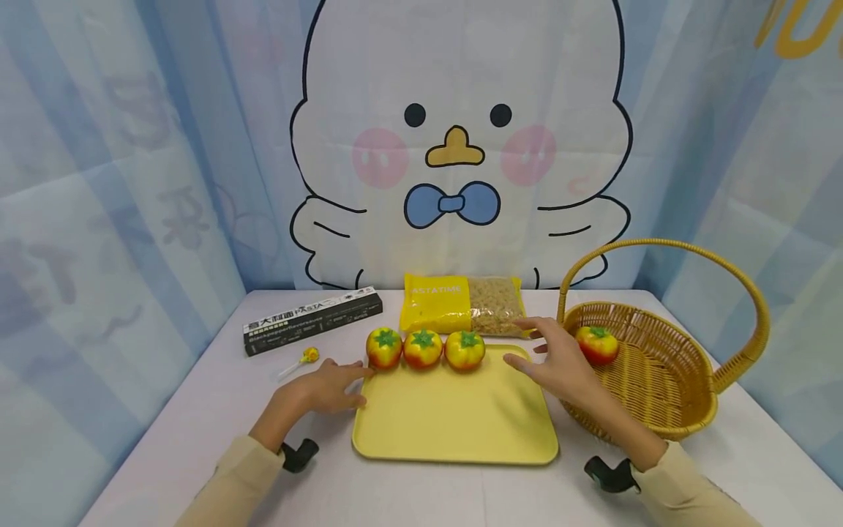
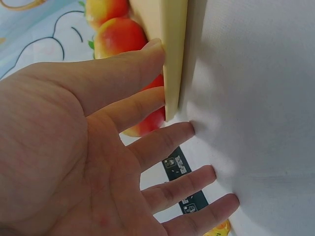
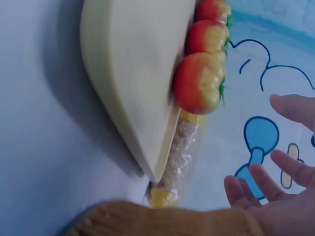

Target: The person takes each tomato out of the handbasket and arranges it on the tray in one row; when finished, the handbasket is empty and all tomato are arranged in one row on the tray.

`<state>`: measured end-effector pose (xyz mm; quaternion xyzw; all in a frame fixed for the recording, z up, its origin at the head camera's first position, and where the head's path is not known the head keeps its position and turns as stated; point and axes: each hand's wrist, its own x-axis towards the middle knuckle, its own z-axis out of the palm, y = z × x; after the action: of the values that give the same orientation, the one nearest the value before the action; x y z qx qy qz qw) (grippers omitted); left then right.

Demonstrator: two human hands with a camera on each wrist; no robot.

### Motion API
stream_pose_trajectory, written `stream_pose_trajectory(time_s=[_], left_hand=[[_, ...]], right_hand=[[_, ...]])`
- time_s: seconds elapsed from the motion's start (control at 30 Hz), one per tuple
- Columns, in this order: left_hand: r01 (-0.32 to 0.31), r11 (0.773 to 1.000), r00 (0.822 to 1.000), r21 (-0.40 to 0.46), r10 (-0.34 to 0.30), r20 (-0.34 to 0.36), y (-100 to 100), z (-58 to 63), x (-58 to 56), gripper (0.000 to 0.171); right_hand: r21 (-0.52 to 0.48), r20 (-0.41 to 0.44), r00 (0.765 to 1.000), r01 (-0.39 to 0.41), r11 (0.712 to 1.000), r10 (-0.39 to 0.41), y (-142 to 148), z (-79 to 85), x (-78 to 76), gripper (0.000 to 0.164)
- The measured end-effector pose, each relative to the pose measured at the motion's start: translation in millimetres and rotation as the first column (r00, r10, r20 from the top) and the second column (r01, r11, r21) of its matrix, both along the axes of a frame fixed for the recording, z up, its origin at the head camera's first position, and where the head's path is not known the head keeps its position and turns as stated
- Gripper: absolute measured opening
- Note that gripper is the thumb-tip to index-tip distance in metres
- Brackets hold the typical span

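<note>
Three red-and-yellow toy tomatoes with green tops stand in a row along the far edge of a yellow tray (image 1: 454, 421): a left one (image 1: 384, 348), a middle one (image 1: 422, 349) and a right one (image 1: 465, 351). My left hand (image 1: 332, 388) is at the tray's left edge, fingers spread; in the left wrist view its thumb and index fingertips lie against or very near the rim. Over the tray's far right corner hovers my right hand (image 1: 560, 362), fingers parted and holding nothing. A fourth tomato (image 1: 597, 345) lies in the wicker basket (image 1: 648, 380), right of that hand.
Behind the tray lies a yellow bag (image 1: 435, 304) with a clear window. A long black-and-white pasta box (image 1: 312, 320) rests at the back left, with a yellow-wrapped lollipop (image 1: 309, 355) in front of it. The basket's tall handle (image 1: 757, 322) arches up at the right.
</note>
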<state>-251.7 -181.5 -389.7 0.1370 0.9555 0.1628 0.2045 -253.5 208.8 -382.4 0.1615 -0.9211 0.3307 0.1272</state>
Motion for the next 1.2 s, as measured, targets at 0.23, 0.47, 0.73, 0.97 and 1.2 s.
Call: stream_pose_trajectory(time_s=[0.23, 0.47, 0.73, 0.97, 1.2], left_hand=[[-0.004, 1.000, 1.000, -0.006, 0.004, 0.000, 0, 0.3, 1.2, 0.058], [-0.007, 1.000, 1.000, -0.006, 0.007, 0.001, 0, -0.9, 1.9, 0.059], [-0.010, 1.000, 1.000, -0.010, 0.010, 0.000, 0, -0.6, 1.9, 0.059], [-0.004, 1.000, 1.000, -0.013, 0.004, -0.003, 1, 0.3, 1.2, 0.059], [0.002, 1.000, 1.000, -0.017, -0.003, -0.008, 0, -2.3, -1.3, 0.058]], right_hand=[[0.025, -0.033, 0.998, 0.054, 0.998, -0.053, 24, 10.6, 7.9, 0.058], [0.020, -0.073, 0.995, 0.071, 0.997, -0.070, 52, 9.5, 6.2, 0.057], [0.057, -0.062, 0.993, 0.109, 0.992, -0.105, 85, 9.9, -2.8, 0.058], [0.123, 0.034, 0.979, 0.196, 0.973, -0.202, 110, 6.8, -15.8, 0.067], [0.119, 0.112, 0.959, 0.247, 0.962, -0.260, 120, 0.9, -21.5, 0.073]])
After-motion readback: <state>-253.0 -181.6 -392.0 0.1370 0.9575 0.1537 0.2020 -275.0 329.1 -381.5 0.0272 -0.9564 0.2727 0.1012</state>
